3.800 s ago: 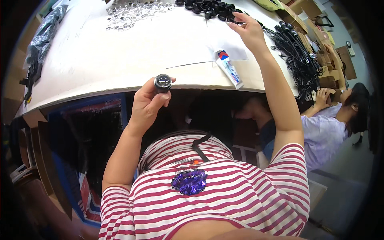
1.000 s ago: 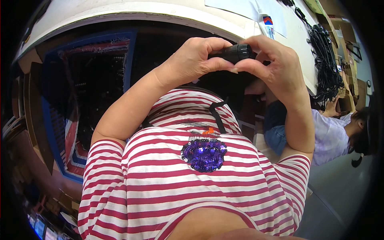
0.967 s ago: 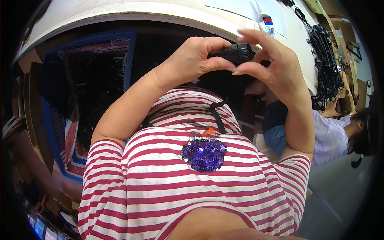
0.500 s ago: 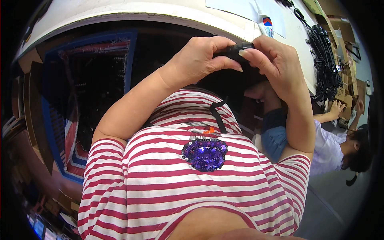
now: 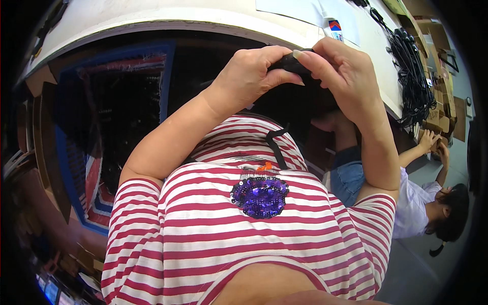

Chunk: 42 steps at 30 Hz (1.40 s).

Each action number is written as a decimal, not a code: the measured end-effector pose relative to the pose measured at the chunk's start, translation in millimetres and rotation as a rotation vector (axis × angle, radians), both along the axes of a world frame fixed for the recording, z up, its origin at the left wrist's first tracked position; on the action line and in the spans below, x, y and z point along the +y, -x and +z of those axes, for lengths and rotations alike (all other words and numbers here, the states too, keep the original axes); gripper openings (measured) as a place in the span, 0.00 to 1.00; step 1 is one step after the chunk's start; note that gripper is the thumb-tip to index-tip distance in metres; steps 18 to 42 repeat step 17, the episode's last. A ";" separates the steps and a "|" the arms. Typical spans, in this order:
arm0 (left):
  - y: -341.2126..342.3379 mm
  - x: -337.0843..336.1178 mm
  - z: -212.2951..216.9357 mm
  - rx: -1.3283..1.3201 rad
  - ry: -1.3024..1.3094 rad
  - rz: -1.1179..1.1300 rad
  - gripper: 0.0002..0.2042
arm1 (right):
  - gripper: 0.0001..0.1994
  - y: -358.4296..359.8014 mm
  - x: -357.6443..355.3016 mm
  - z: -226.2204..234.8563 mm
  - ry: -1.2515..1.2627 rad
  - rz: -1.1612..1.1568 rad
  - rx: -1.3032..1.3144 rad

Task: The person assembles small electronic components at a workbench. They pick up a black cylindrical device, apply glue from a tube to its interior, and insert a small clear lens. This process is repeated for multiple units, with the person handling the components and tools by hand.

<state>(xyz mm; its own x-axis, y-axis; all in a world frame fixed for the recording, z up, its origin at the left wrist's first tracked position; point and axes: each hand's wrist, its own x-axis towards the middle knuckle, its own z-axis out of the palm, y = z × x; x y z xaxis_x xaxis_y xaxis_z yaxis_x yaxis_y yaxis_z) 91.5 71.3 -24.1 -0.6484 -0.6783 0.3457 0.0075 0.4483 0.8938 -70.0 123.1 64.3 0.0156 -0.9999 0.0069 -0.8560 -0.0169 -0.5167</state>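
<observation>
Nearest to us is our red-and-white striped shirt (image 5: 244, 239), with a purple sequin patch (image 5: 260, 195) at its middle. Up from that patch, both our forearms rise and meet at a small black part (image 5: 287, 62), which we take as our landmark. Our left hand (image 5: 251, 76) is curled round its left end, thumb laid along the underside, so it is grasping the part; our right hand (image 5: 343, 73) closes over the right end, fingertips pressing down on top, grasping it too (most of the part is covered, so we cannot tell its exact shape). The part sits in the air just short of the counter (image 5: 168, 15) edge. Beyond it, on the white counter, lies a tube with a red-and-blue label (image 5: 335, 29), and farther right a heap of black cables (image 5: 409, 71) trails along the counter edge. Well right of the part and lower, another person in a pale shirt (image 5: 414, 208) reaches toward cardboard boxes (image 5: 439, 119).
</observation>
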 end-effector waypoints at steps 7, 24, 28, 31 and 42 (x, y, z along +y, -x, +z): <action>-3.8 -0.8 6.7 0.027 -0.122 -0.027 0.14 | 0.14 -0.1 1.4 10.4 0.012 0.089 -0.072; -14.1 -30.7 30.6 0.879 -0.727 -0.111 0.24 | 0.18 -30.9 9.2 -69.2 -0.349 0.194 -0.643; -14.1 -30.7 30.6 0.879 -0.727 -0.111 0.24 | 0.18 -30.9 9.2 -69.2 -0.349 0.194 -0.643; -14.1 -30.7 30.6 0.879 -0.727 -0.111 0.24 | 0.18 -30.9 9.2 -69.2 -0.349 0.194 -0.643; -14.1 -30.7 30.6 0.879 -0.727 -0.111 0.24 | 0.18 -30.9 9.2 -69.2 -0.349 0.194 -0.643</action>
